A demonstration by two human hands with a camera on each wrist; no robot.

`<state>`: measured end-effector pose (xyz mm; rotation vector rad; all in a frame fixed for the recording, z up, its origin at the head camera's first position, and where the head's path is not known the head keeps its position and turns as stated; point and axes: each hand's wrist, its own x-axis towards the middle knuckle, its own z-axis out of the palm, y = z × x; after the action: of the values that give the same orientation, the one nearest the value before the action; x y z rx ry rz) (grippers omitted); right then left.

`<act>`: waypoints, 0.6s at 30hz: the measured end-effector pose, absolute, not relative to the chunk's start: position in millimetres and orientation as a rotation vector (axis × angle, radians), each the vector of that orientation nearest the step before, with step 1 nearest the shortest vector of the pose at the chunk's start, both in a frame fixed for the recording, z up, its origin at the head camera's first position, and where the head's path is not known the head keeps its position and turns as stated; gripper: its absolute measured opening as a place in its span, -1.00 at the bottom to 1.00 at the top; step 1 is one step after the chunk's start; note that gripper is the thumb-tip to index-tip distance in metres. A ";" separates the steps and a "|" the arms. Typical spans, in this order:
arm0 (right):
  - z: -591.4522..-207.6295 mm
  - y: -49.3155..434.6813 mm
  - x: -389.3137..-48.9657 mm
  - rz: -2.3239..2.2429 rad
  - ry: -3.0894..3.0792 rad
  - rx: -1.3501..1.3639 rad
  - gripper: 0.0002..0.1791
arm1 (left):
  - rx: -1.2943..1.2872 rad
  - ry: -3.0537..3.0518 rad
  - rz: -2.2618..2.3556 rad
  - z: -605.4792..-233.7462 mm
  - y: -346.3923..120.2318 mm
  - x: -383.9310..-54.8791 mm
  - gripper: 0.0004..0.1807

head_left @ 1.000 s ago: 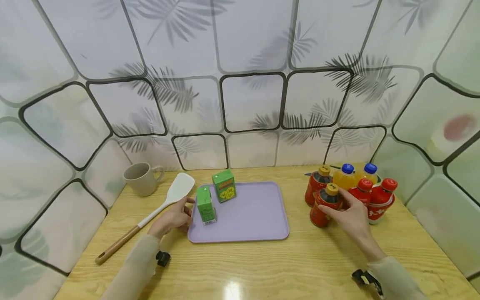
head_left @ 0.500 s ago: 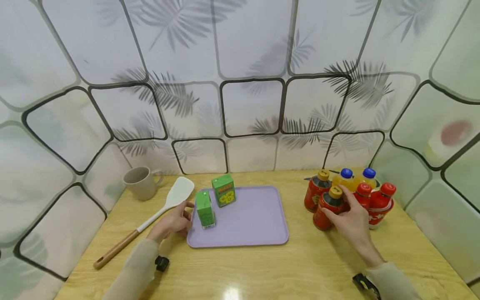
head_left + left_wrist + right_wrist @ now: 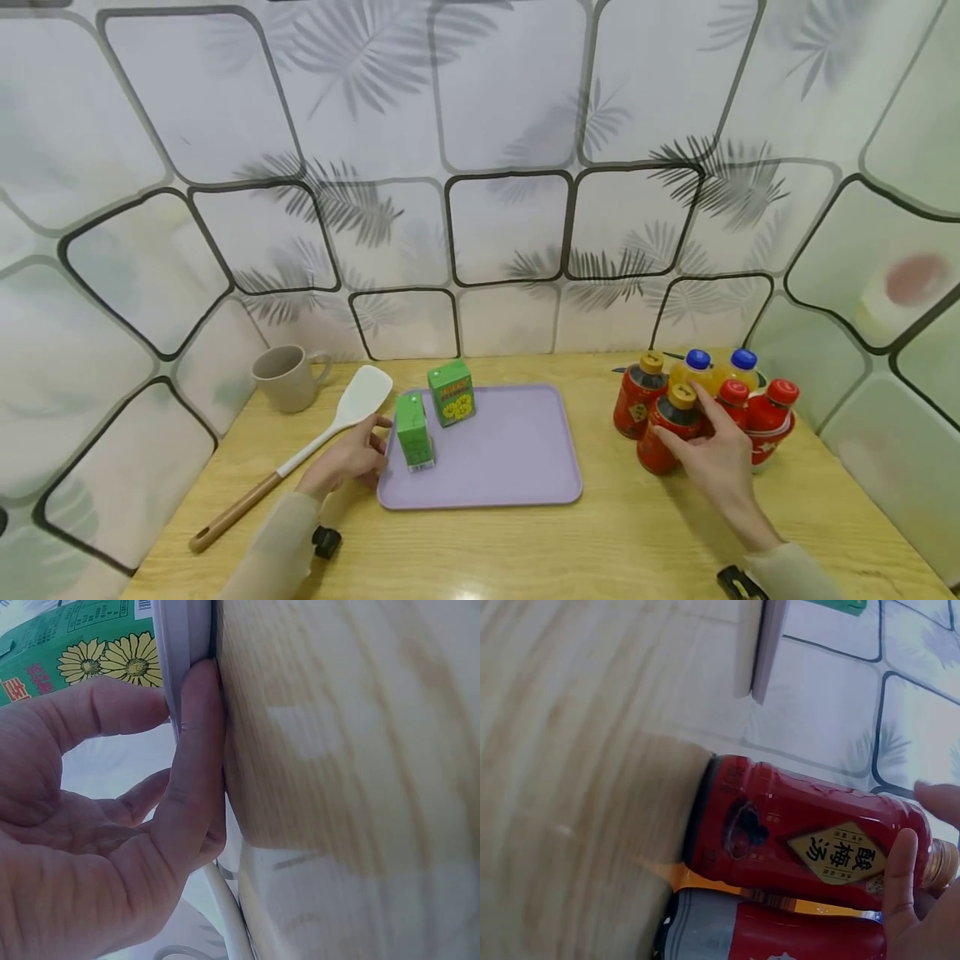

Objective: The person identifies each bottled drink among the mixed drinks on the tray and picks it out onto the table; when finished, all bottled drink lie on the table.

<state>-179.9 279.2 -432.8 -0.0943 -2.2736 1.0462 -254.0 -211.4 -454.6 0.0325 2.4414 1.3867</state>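
Note:
My left hand (image 3: 348, 458) pinches the left rim of the lilac tray (image 3: 510, 446), with thumb and finger on either side of the rim in the left wrist view. Two green drink cartons (image 3: 414, 433) stand upright at the tray's left. My right hand (image 3: 722, 462) holds a red sour plum juice bottle (image 3: 660, 454) near its gold cap, thumb on the left, index finger behind. This bottle (image 3: 802, 825) stands upright on the table. A matching gold-capped bottle (image 3: 637, 406) stands just behind it, to the left.
Red-capped bottles (image 3: 771, 414) and orange drink bottles with blue caps (image 3: 697, 361) crowd together beside the right hand. A spatula (image 3: 303, 454) with a wooden handle lies left of the tray. At the back left stands a beige mug (image 3: 287, 383), near the patterned wall.
The right hand has moved the held bottle a little to the right, closer to the red-capped bottles. The left hand stays at the tray's rim. The head view has tilted slightly upward.

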 end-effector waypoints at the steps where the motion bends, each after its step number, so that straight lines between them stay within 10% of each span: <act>1: -431.8 279.1 -180.2 1.066 -2.253 -0.102 -0.12 | 0.040 2.437 1.396 -454.2 -211.3 -254.5 -0.22; 18: -397.8 260.6 -196.5 1.123 -1.859 0.112 -0.80 | 0.239 2.579 1.350 -423.8 -227.0 -274.4 -0.51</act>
<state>-196.5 260.6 -397.8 0.1122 -1.8593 1.1229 -274.4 -227.0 -423.8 0.2389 2.5789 1.3497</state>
